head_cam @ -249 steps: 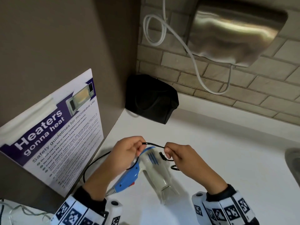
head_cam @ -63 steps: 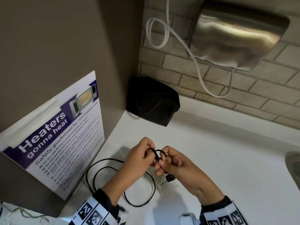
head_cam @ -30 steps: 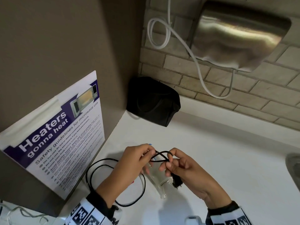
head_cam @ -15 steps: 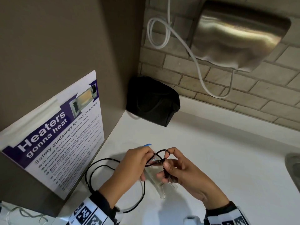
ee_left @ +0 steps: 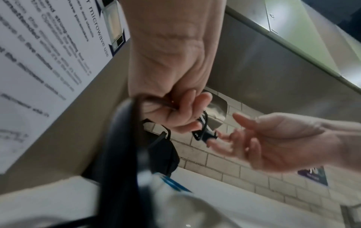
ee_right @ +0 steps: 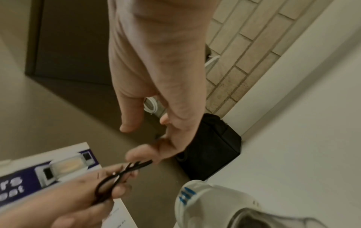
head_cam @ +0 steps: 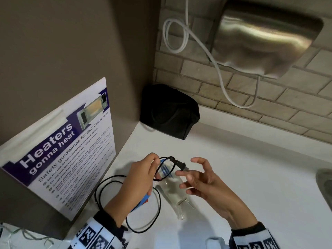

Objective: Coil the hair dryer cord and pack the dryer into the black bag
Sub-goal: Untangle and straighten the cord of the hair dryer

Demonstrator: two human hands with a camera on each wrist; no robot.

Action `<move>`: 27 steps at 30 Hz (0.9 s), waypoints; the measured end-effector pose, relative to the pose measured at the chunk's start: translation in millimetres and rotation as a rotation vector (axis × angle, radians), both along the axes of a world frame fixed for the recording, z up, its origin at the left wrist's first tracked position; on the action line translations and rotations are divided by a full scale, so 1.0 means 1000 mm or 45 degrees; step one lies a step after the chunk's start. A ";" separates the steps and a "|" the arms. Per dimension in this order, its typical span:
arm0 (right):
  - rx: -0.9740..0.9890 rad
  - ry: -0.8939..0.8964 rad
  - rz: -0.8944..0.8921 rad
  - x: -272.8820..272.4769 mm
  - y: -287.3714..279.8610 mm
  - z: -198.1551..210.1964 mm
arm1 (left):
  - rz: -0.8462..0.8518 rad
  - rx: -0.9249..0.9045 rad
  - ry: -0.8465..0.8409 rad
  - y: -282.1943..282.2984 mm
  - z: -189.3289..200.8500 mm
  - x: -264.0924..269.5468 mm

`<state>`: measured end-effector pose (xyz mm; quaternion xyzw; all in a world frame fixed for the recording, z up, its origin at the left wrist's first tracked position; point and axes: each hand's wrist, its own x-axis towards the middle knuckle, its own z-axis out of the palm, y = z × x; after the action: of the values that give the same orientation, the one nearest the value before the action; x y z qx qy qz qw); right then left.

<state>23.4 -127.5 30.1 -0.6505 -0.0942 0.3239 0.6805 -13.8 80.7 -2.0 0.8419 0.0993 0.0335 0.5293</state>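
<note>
The white and blue hair dryer [head_cam: 171,187] lies on the white counter [head_cam: 251,168] beneath both hands, also seen in the right wrist view [ee_right: 210,205]. Its black cord [head_cam: 143,221] runs in loose loops over the counter by my left wrist. My left hand [head_cam: 143,175] pinches a small coil of the cord near the plug [head_cam: 180,165], which sticks out to the right [ee_left: 205,135]. My right hand [head_cam: 199,178] hovers just right of the plug with its fingers spread, holding nothing. The black bag [head_cam: 169,111] stands in the back corner, apart from both hands.
A microwave safety poster [head_cam: 62,151] leans on the brown wall at the left. A steel hand dryer [head_cam: 265,38] with a white cable [head_cam: 212,56] hangs on the brick wall. A sink edge [head_cam: 325,184] shows at far right.
My right hand has let go of the cord and plug and opened its fingers. The left hand keeps the small coil, with the plug now sticking out to the right.
</note>
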 end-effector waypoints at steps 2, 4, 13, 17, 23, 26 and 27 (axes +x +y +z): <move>-0.138 -0.116 0.019 -0.001 0.004 -0.002 | -0.022 -0.018 -0.018 -0.006 0.001 -0.002; -0.196 -0.203 0.006 -0.003 0.009 -0.005 | -0.007 -0.042 -0.040 -0.007 0.003 -0.003; -0.235 -0.350 -0.066 -0.004 0.018 -0.013 | 0.008 -0.175 -0.074 -0.008 0.012 -0.004; -0.140 -0.092 0.125 -0.003 0.009 -0.004 | -0.071 -0.261 -0.050 0.001 0.016 -0.003; 0.069 0.148 0.203 -0.006 0.011 -0.011 | -0.183 -0.388 0.010 0.005 0.015 -0.004; 0.257 0.289 0.129 -0.004 0.017 -0.012 | -0.257 -0.315 0.067 -0.001 0.013 -0.006; 0.293 0.326 0.095 -0.003 0.019 -0.012 | -0.253 -0.294 0.071 -0.003 0.011 -0.006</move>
<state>20.3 -108.5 18.6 -0.5178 -0.0672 0.4162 0.7444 -19.9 77.7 9.4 0.7817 0.0334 -0.0542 0.6204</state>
